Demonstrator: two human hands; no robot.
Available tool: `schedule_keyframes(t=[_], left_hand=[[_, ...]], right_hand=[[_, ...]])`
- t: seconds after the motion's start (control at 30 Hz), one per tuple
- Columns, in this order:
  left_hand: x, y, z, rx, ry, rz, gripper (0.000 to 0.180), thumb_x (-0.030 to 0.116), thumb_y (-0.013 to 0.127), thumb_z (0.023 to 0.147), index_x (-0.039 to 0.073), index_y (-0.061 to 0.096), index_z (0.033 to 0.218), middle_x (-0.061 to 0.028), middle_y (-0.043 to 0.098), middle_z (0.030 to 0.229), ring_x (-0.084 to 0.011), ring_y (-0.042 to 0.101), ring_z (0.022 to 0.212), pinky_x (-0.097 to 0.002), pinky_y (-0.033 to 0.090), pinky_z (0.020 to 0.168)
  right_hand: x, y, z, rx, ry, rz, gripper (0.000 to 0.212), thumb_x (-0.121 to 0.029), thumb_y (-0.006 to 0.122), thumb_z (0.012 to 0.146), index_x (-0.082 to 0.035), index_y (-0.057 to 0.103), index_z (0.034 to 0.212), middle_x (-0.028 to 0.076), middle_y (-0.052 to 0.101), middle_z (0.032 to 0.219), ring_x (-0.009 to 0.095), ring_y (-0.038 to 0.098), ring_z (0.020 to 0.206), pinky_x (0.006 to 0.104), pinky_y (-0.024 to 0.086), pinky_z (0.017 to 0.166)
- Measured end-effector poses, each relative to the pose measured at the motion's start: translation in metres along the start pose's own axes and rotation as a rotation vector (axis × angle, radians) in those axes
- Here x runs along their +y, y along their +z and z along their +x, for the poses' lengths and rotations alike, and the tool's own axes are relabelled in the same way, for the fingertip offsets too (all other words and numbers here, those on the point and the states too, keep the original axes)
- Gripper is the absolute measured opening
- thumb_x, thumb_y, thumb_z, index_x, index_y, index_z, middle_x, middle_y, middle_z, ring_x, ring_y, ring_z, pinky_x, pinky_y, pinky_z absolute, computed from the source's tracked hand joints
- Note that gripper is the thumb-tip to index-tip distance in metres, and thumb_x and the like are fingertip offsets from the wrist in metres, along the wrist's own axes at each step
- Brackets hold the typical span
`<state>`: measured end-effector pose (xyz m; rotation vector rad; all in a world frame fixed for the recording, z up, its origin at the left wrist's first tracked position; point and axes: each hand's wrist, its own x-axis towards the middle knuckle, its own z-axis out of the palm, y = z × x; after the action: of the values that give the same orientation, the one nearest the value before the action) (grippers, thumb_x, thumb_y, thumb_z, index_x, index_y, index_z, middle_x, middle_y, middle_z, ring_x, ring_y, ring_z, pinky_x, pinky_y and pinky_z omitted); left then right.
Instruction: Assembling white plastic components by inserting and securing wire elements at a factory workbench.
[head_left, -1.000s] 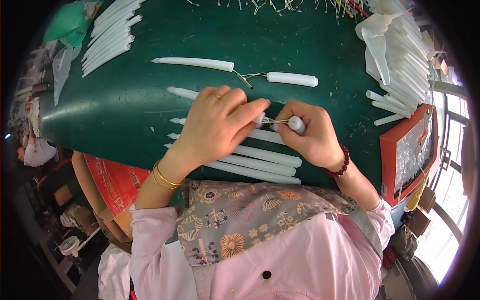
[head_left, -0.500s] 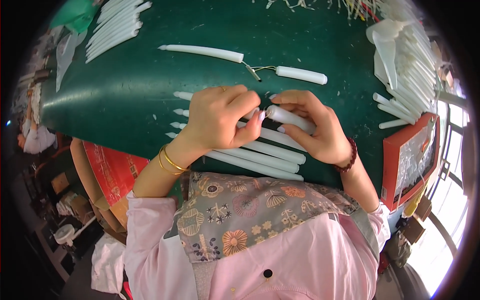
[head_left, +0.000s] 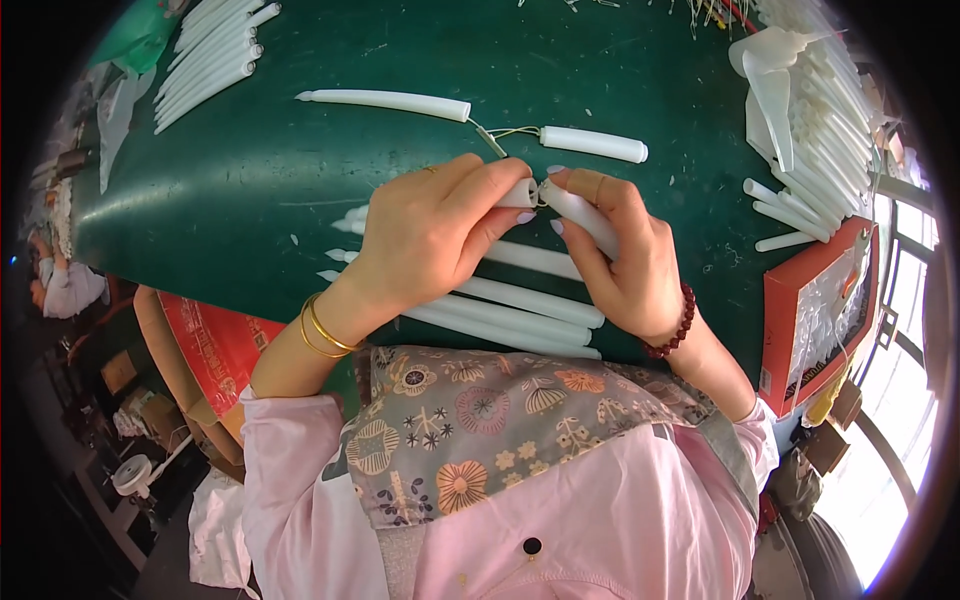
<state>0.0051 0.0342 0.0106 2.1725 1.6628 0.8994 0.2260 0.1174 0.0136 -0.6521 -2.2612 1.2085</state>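
My left hand [head_left: 420, 228] is closed around a white LED taper candle tube [head_left: 518, 194], whose hollow end points right. In my right hand [head_left: 637, 262], thumb and fingers grip a shorter white candle base [head_left: 583, 219], tilted with its upper end close to the tube's mouth. Thin wire shows in the small gap between the two parts. Below my hands lie several white taper candles [head_left: 530, 298] with flame-shaped tips, partly hidden by my left hand. Beyond them rests a separated candle [head_left: 390, 101], joined by wires and a small metallic piece to its own base [head_left: 594, 144].
The green tabletop [head_left: 230, 220] carries a stack of white candles [head_left: 212, 60] at far left. A big pile of white tubes [head_left: 825, 150] lies at right, above a red box [head_left: 815, 310] with clear plastic inside. A cardboard box [head_left: 190, 375] stands by the table's left edge.
The tube's hollow end now shows beyond my left fingertips. The base in my right hand has tilted more steeply. The whole view has shifted slightly.
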Motion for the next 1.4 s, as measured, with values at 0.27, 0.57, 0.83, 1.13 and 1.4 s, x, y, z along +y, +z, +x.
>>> schedule_keyframes(t=[0.27,0.57,0.83,1.13,1.4], left_hand=[[0.005,-0.003,0.004,0.063,-0.037,0.163,0.039,0.009,0.079,0.09,0.011,0.071,0.128,-0.0067,0.068,0.086,-0.0237,0.062,0.062,-0.0348,0.049,0.055],[0.004,-0.003,0.003,0.084,-0.153,0.039,0.036,0.007,0.077,0.092,0.011,0.071,0.127,-0.0079,0.069,0.085,-0.0223,0.064,0.064,-0.0322,0.05,0.056],[0.011,-0.009,-0.001,0.051,-0.167,-0.034,0.035,0.004,0.076,0.093,0.005,0.07,0.127,-0.0112,0.071,0.089,-0.0217,0.063,0.064,-0.0317,0.05,0.057],[0.023,-0.008,-0.004,0.024,-0.225,-0.073,0.033,0.006,0.076,0.094,0.004,0.069,0.127,-0.0125,0.071,0.093,-0.0241,0.065,0.066,-0.035,0.051,0.059],[0.0,-0.019,-0.001,-0.126,0.081,0.226,0.033,0.023,0.078,0.092,0.011,0.071,0.122,-0.0029,0.06,0.084,-0.0244,0.065,0.072,-0.0378,0.052,0.061]], right_hand=[[-0.008,0.003,-0.001,-0.003,0.043,-0.269,0.038,0.005,0.071,0.093,0.0,0.058,0.129,0.015,0.073,0.125,0.036,0.076,0.099,0.0374,0.062,0.078],[0.0,0.003,-0.002,0.004,-0.057,-0.193,0.037,0.009,0.068,0.093,-0.002,0.061,0.127,0.014,0.073,0.12,0.031,0.073,0.084,0.0364,0.06,0.067],[-0.006,0.0,-0.002,0.021,-0.089,-0.231,0.043,0.01,0.07,0.091,-0.005,0.069,0.131,0.011,0.068,0.1,0.026,0.068,0.073,0.036,0.057,0.063],[-0.008,0.002,-0.004,0.02,-0.105,-0.454,0.044,0.007,0.07,0.09,-0.008,0.07,0.131,0.011,0.066,0.098,0.026,0.07,0.074,0.036,0.058,0.063],[-0.007,-0.001,-0.002,-0.01,-0.053,-0.171,0.036,0.002,0.073,0.089,-0.003,0.068,0.124,0.013,0.073,0.103,0.03,0.073,0.076,0.0369,0.058,0.064]])
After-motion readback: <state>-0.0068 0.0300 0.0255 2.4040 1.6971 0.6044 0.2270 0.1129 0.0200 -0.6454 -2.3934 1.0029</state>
